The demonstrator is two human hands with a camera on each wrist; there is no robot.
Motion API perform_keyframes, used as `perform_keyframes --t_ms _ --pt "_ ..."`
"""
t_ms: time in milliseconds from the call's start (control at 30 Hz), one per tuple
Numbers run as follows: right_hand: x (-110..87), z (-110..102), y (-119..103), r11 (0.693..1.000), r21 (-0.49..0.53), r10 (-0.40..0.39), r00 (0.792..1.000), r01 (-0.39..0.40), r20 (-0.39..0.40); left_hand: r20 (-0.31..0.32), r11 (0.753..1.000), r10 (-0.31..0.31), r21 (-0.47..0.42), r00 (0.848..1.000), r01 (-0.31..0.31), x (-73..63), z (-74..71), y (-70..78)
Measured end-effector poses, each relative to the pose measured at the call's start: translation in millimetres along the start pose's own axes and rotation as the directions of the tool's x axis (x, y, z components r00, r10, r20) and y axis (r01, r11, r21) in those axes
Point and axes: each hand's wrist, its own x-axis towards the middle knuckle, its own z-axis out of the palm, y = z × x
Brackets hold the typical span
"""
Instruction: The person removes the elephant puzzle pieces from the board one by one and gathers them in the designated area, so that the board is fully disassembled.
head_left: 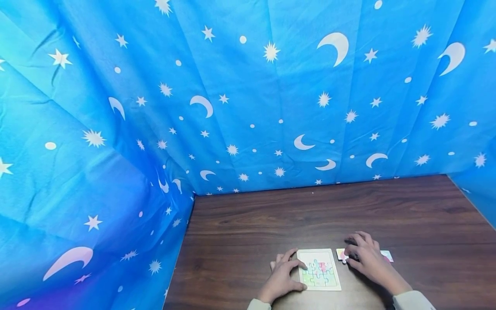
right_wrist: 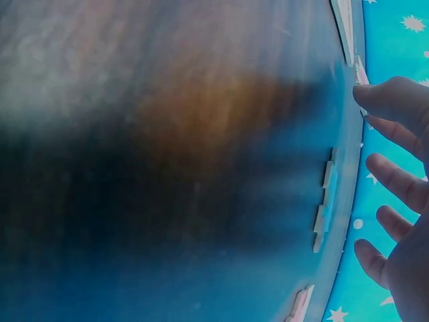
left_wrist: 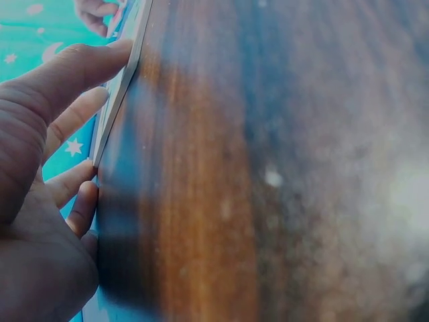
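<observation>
A pale-framed jigsaw puzzle board [head_left: 337,282] lies on the table, with interlocking pieces [head_left: 318,280] in its lower part and a pale band above. My left hand [head_left: 282,275] rests along its left side, fingers fairly straight; thumb and fingertips touch the board's edge and surface. To the right, my right hand [head_left: 366,258] hovers low over loose pieces, fingers spread, with thumb and index finger beside a yellow and pink puzzle piece [head_left: 340,254]. Another puzzle piece [head_left: 387,255] shows past the hand. In the right wrist view, a bluish piece [right_wrist: 326,201] lies below the fingers.
The dark wood-grain table [head_left: 240,228] extends beyond and left of the board. A blue curtain [head_left: 252,86] with white moons and stars hangs along the table's back and sides.
</observation>
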Motion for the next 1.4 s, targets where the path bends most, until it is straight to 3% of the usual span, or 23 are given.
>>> perform_keyframes --t_ms 300,667,867,1033,1267,1400 --pt "-2.3 3 1 1.000 -0.006 -0.025 1.000 0.025 0.013 0.008 1.000 -0.006 0.007 1.000 0.006 1.0 1.9 -2.4" --pt "-0.1 -3 -8 0.998 0.007 0.065 0.997 -0.066 0.051 0.000 1.000 0.011 0.003 1.000 -0.011 -1.7 2.9 0.0" --pt "4.1 3 -18 0.999 0.035 -0.001 1.000 0.000 0.011 0.024 0.996 0.055 0.073 0.998 -0.057 -4.0 1.5 1.0" --pt "2.6 8 -29 0.998 0.046 -0.037 0.997 0.034 0.068 0.048 0.987 0.093 0.130 0.995 -0.099 -4.4 0.3 1.2" --pt "3.2 8 -35 0.997 0.073 0.012 0.983 -0.026 0.184 0.071 0.980 0.109 0.158 0.992 -0.119 -3.4 -0.2 2.6" --pt "2.9 8 -37 0.995 0.091 0.023 0.980 -0.042 0.200 0.086 0.977 0.117 0.166 0.989 -0.130 -3.9 -1.2 3.9"
